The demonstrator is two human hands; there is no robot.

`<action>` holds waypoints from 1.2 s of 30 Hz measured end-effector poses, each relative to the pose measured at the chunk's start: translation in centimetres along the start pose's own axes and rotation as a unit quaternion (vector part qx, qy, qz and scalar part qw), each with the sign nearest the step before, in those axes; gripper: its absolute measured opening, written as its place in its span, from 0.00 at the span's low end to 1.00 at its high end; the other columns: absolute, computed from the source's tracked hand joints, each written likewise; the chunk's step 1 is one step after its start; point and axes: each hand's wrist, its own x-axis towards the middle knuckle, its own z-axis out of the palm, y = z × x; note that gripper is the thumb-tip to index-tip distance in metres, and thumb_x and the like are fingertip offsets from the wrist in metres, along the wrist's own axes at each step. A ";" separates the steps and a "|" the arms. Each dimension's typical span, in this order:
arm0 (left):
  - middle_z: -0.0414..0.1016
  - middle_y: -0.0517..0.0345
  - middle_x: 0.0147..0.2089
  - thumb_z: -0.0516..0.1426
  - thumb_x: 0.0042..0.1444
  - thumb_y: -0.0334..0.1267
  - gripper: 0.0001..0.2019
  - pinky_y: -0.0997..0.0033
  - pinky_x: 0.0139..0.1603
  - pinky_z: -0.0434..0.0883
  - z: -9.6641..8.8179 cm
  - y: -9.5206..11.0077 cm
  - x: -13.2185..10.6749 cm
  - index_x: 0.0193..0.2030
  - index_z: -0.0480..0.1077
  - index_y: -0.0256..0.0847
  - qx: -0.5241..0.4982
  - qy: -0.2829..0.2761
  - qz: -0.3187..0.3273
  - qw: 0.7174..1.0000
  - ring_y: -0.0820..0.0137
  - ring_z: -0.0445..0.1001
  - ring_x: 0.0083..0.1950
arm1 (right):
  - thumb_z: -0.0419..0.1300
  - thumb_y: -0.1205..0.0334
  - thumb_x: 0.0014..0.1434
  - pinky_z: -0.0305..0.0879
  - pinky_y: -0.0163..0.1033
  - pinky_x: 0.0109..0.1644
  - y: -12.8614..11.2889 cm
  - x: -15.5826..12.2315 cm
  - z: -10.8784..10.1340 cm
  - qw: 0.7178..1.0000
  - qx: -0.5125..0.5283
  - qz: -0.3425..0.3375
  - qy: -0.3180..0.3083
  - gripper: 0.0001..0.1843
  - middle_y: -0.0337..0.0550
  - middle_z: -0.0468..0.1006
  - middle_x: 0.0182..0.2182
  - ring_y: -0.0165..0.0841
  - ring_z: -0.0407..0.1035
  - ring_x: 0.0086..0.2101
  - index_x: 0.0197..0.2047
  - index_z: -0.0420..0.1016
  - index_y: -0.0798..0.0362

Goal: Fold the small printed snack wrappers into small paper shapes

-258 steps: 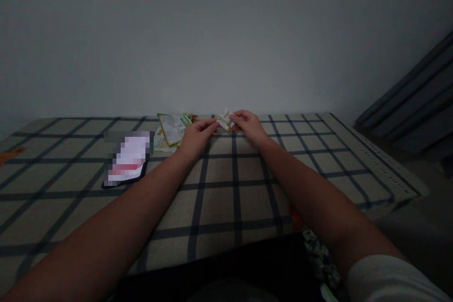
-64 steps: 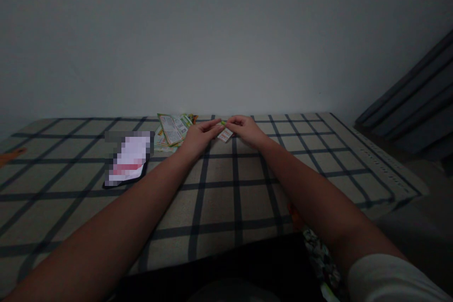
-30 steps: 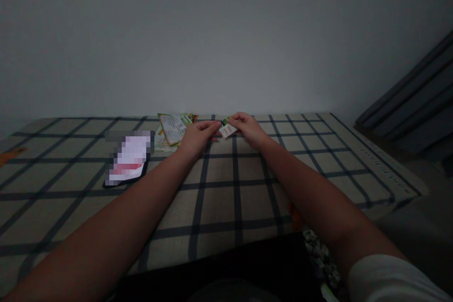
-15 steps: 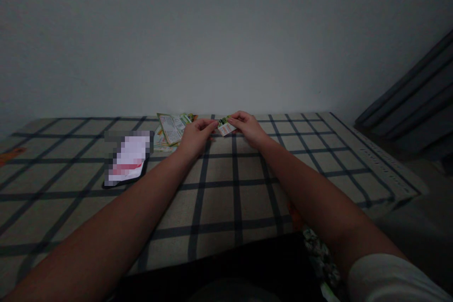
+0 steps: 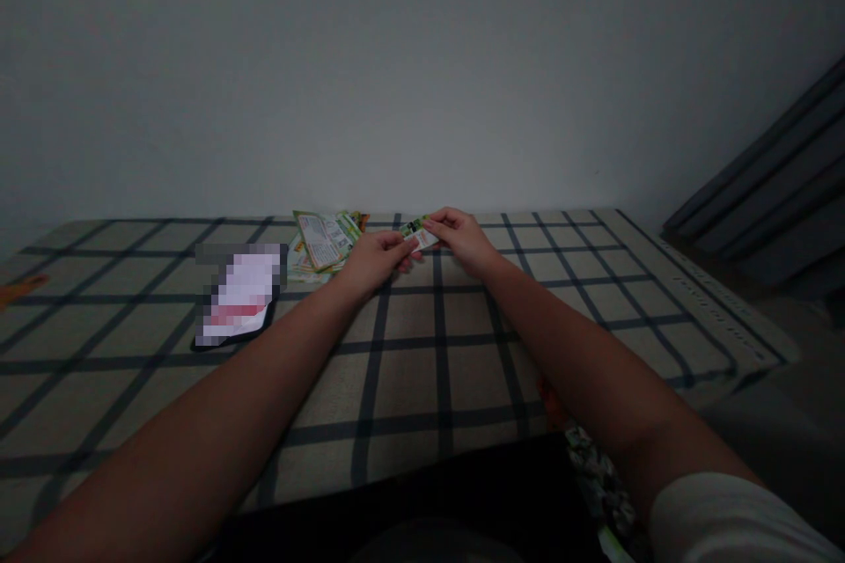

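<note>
A small green-and-white printed packet [image 5: 424,238] is held between both hands over the far middle of the table. My left hand [image 5: 378,260] pinches its left lower edge, fingers closed. On the other side, my right hand [image 5: 460,237] grips the packet's right end between thumb and fingers. The print is too small to read. Just left of my left hand lies a loose pile of green-and-white printed packets [image 5: 321,242], several overlapping, partly hidden behind that hand.
A phone [image 5: 243,295] with a lit, blurred screen rests on the checked tablecloth [image 5: 409,378] at the left. The wall [image 5: 422,70] rises behind the table. A dark curtain [image 5: 772,158] hangs at the right. Patterned items [image 5: 600,475] show below the table's near edge.
My left hand has shifted slightly down and right, its grip moving from the packet's upper left corner to its lower left edge. My right hand stays nearly still.
</note>
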 end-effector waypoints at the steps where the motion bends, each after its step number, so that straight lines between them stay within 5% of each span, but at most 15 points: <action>1: 0.79 0.53 0.27 0.67 0.54 0.48 0.15 0.73 0.26 0.65 0.1 0.1 0.0 0.28 0.79 0.38 -0.007 -0.004 -0.005 1.000 0.74 0.68 0.23 | 0.74 0.47 0.49 0.69 0.33 0.32 0.0 0.0 0.0 1.000 0.000 -0.001 0.002 0.20 0.39 0.78 0.31 0.29 0.71 0.33 0.33 0.75 0.53; 5: 0.80 0.53 0.29 0.69 0.52 0.48 0.14 0.72 0.28 0.68 0.3 0.4 -0.3 0.30 0.79 0.37 -0.038 -0.015 -0.021 0.999 0.74 0.69 0.24 | 0.74 0.48 0.49 0.69 0.33 0.32 -0.2 -0.1 0.0 1.000 0.006 0.009 0.008 0.20 0.39 0.79 0.32 0.29 0.71 0.33 0.33 0.75 0.52; 11: 0.78 0.54 0.28 0.68 0.52 0.50 0.16 0.73 0.28 0.68 0.1 0.1 0.1 0.28 0.78 0.37 -0.046 0.049 0.008 0.998 0.74 0.69 0.24 | 0.73 0.50 0.52 0.66 0.32 0.30 -0.1 0.0 0.1 0.998 0.023 0.053 -0.025 0.20 0.39 0.80 0.33 0.26 0.69 0.28 0.43 0.79 0.53; 14: 0.79 0.53 0.29 0.70 0.49 0.52 0.18 0.74 0.28 0.69 -0.1 -0.2 0.4 0.29 0.78 0.37 -0.060 0.049 0.014 0.997 0.73 0.70 0.26 | 0.72 0.51 0.53 0.65 0.33 0.31 -0.1 0.0 -0.1 0.998 -0.007 0.048 -0.035 0.17 0.39 0.79 0.29 0.27 0.68 0.28 0.39 0.80 0.54; 21: 0.83 0.49 0.40 0.69 0.52 0.48 0.15 0.76 0.29 0.73 0.2 -0.4 0.5 0.37 0.80 0.36 -0.127 0.046 -0.066 0.989 0.72 0.77 0.32 | 0.68 0.51 0.59 0.64 0.36 0.35 -0.2 -0.1 -0.7 0.987 -0.146 -0.064 -0.006 0.14 0.39 0.76 0.27 0.30 0.67 0.29 0.35 0.79 0.55; 26: 0.81 0.49 0.32 0.58 0.59 0.34 0.07 0.72 0.34 0.77 -0.2 0.5 0.8 0.33 0.76 0.35 -0.249 0.059 -0.153 0.955 0.70 0.78 0.30 | 0.66 0.57 0.64 0.67 0.40 0.45 -0.3 -0.1 -1.0 0.937 -0.274 -0.210 -0.051 0.08 0.45 0.80 0.37 0.34 0.71 0.39 0.41 0.84 0.52; 28: 0.79 0.50 0.29 0.54 0.61 0.34 0.10 0.69 0.36 0.79 -0.5 0.9 0.8 0.32 0.75 0.35 -0.297 0.077 -0.158 0.939 0.67 0.80 0.31 | 0.65 0.61 0.65 0.67 0.41 0.46 -0.1 -0.1 -1.1 0.920 -0.306 -0.233 -0.074 0.07 0.45 0.79 0.38 0.35 0.71 0.39 0.43 0.84 0.50; 32: 0.83 0.46 0.39 0.58 0.63 0.41 0.12 0.67 0.40 0.80 -0.5 0.8 0.9 0.41 0.78 0.34 -0.309 0.059 -0.139 0.939 0.66 0.82 0.37 | 0.63 0.66 0.64 0.67 0.43 0.51 0.2 0.0 -1.2 0.898 -0.350 -0.249 -0.090 0.09 0.45 0.77 0.41 0.36 0.70 0.43 0.45 0.83 0.49; 36: 0.84 0.49 0.44 0.66 0.54 0.31 0.09 0.72 0.45 0.79 -0.1 0.0 0.9 0.43 0.80 0.35 -0.276 0.042 -0.091 0.956 0.70 0.81 0.41 | 0.61 0.69 0.62 0.68 0.42 0.50 0.2 -0.4 -1.2 0.891 -0.359 -0.254 -0.108 0.13 0.45 0.74 0.44 0.35 0.69 0.44 0.48 0.82 0.49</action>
